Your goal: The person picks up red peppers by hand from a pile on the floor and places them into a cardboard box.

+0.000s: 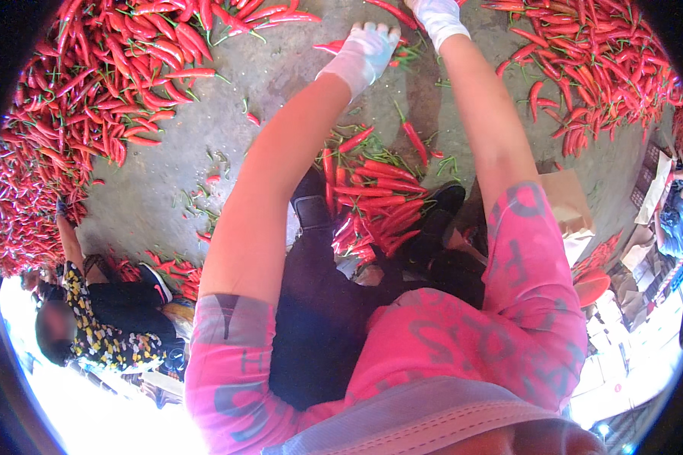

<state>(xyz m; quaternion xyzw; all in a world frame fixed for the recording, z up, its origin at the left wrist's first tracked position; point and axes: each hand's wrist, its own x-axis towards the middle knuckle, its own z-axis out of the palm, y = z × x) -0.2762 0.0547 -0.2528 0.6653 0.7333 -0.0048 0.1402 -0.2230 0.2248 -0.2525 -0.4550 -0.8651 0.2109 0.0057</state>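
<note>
My left hand [370,52], in a white glove with bare fingertips, curls over red chili peppers [329,47] just above the concrete floor. Their red tips stick out on one side and blurred green stems [408,54] on the other. My right hand [435,20], also gloved, is cut off by the top edge, so its fingers and anything in them are hidden. Close beside it lies a long red chili pepper [395,12]. Between my feet is a pile of red chilies [381,196], many lined up side by side, with loose green stems around it.
Large heaps of red chilies lie at left [119,62] and right [592,62] on the concrete floor [159,182]. A brown cardboard piece [566,205] is near my right elbow. Another person [114,318] sits at lower left, one arm reaching to the heap. Stem scraps [199,205] litter the floor.
</note>
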